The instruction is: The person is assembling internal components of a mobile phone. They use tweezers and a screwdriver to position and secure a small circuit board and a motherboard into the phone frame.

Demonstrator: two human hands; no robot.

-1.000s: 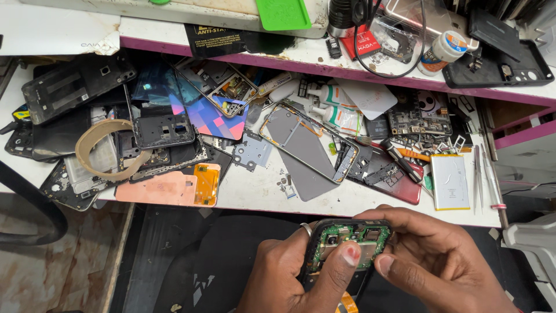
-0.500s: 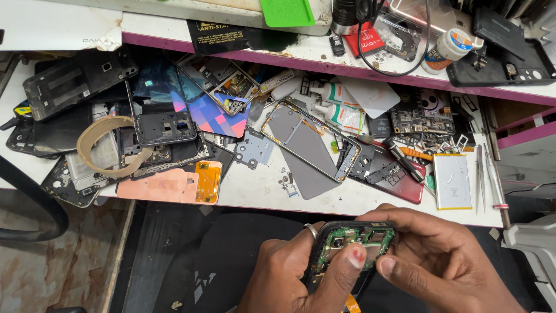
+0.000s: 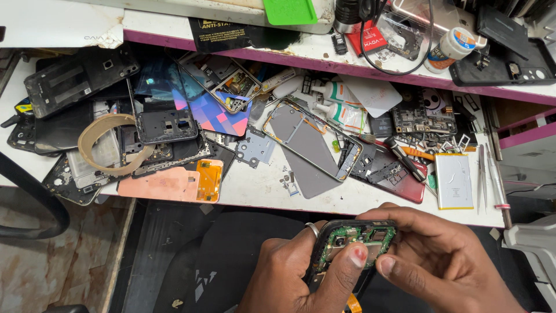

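Phone point(image 3: 356, 240) slightly raised, gripped between both hands

My view is bright and evenly lit from above; the white worktop point(image 3: 347, 200) nearly washes out. Soft shadows sit under the shelf point(image 3: 405, 72). Focus is sharp throughout, edges bow slightly, and the floor point(image 3: 52, 272) lies dimmer.

A white worktop point(image 3: 260, 191) with chipped edges runs across the view, cluttered from end to end. Above it sits a raised white shelf point(image 3: 174, 26) fronted by a purple strip point(image 3: 370, 68). Below the worktop, at the left, lies a worn, stained floor point(image 3: 52, 272) of mottled brown and grey. The light is bright and even, casting soft shadows.
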